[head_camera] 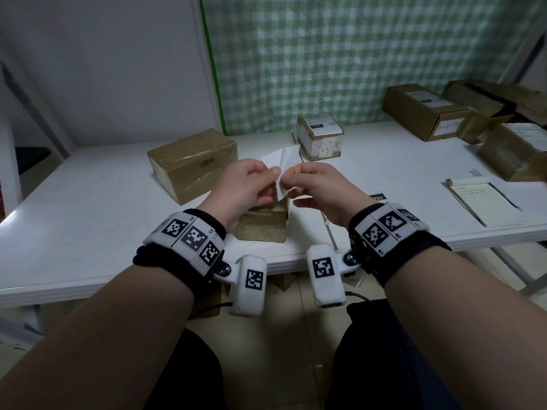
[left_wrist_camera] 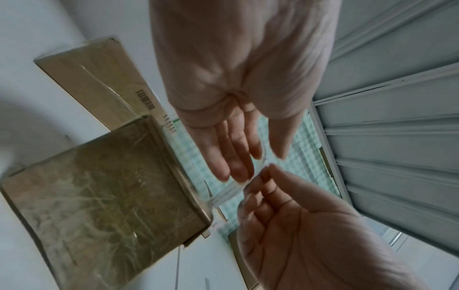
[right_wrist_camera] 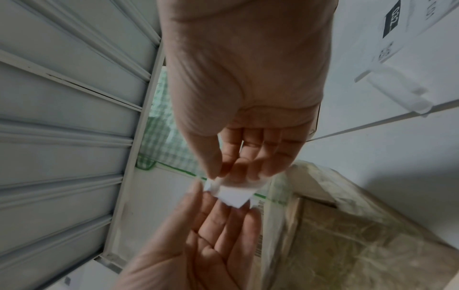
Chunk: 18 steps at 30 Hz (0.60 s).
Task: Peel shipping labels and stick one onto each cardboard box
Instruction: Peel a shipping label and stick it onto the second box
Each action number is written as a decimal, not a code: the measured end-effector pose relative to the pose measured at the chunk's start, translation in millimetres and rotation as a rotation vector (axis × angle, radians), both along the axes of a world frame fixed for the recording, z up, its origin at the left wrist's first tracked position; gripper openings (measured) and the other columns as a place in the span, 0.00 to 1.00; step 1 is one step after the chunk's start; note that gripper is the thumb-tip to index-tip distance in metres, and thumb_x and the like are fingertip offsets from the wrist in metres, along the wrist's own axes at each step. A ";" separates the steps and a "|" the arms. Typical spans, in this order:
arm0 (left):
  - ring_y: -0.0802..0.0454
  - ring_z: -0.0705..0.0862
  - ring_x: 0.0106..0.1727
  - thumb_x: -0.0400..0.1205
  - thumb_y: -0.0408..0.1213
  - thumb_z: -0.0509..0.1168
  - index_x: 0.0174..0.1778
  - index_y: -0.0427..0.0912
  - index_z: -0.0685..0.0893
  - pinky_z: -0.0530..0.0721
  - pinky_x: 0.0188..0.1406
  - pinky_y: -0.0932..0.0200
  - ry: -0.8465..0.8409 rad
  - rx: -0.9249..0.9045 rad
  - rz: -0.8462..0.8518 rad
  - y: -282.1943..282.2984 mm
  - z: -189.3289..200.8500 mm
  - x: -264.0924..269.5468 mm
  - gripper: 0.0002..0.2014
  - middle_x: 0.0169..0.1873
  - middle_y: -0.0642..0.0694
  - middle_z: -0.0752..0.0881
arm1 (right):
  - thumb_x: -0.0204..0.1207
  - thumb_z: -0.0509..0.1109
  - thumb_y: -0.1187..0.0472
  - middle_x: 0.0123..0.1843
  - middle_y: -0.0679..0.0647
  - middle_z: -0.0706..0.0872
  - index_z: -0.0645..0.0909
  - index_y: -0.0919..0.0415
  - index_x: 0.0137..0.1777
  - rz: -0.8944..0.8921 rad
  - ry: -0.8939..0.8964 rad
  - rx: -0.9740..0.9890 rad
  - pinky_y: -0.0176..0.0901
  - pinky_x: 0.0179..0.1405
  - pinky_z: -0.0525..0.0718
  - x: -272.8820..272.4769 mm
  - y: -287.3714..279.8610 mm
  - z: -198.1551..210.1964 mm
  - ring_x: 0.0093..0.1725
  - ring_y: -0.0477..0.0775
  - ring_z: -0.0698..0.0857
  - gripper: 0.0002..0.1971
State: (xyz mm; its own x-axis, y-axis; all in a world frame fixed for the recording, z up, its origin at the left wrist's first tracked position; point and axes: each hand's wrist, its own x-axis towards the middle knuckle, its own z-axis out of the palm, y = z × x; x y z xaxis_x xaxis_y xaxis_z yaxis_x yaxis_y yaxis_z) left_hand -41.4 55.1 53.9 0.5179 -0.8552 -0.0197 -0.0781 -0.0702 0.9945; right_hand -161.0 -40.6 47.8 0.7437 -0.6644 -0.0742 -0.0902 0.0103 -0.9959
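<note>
A white shipping label (head_camera: 283, 161) is held up over the table between both hands. My left hand (head_camera: 268, 176) pinches its left edge with thumb and fingers. My right hand (head_camera: 293, 177) pinches its right edge, and the white corner (right_wrist_camera: 232, 196) shows under the right fingertips (right_wrist_camera: 250, 172). At the top the paper parts into two white layers. Right below the hands stands a small unlabelled cardboard box (head_camera: 262, 226) (left_wrist_camera: 104, 196). A larger taped box (head_camera: 192, 164) lies behind it on the left. A small box (head_camera: 321, 137) carrying a label stands behind the hands.
Several more cardboard boxes (head_camera: 426, 113) crowd the table's back right corner. A notepad (head_camera: 485, 202) lies at the right, and a black-printed label sheet (head_camera: 378, 198) peeks out beside my right wrist. The white table's front edge (head_camera: 88, 288) is near my forearms. A green checked curtain hangs behind.
</note>
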 end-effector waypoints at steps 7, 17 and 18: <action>0.52 0.84 0.32 0.76 0.24 0.70 0.41 0.36 0.84 0.86 0.37 0.64 -0.052 -0.033 -0.027 3.2 -0.8 -1.4 0.04 0.34 0.42 0.86 | 0.75 0.72 0.62 0.34 0.51 0.85 0.77 0.58 0.38 -0.001 -0.014 0.015 0.31 0.31 0.81 1.1 -0.8 -0.6 0.28 0.41 0.82 0.07; 0.54 0.84 0.33 0.81 0.29 0.66 0.37 0.38 0.83 0.87 0.35 0.68 -0.037 0.004 -0.017 4.4 -2.0 1.8 0.07 0.32 0.44 0.84 | 0.78 0.69 0.65 0.36 0.54 0.84 0.76 0.60 0.37 0.007 0.043 -0.074 0.34 0.32 0.82 1.4 0.3 0.8 0.34 0.46 0.82 0.09; 0.54 0.84 0.34 0.81 0.30 0.65 0.37 0.38 0.82 0.87 0.36 0.68 -0.033 0.014 -0.016 5.0 -1.9 3.2 0.07 0.33 0.44 0.84 | 0.78 0.69 0.65 0.36 0.54 0.84 0.75 0.60 0.36 0.004 0.059 -0.077 0.35 0.34 0.81 0.1 -0.9 0.7 0.34 0.47 0.82 0.09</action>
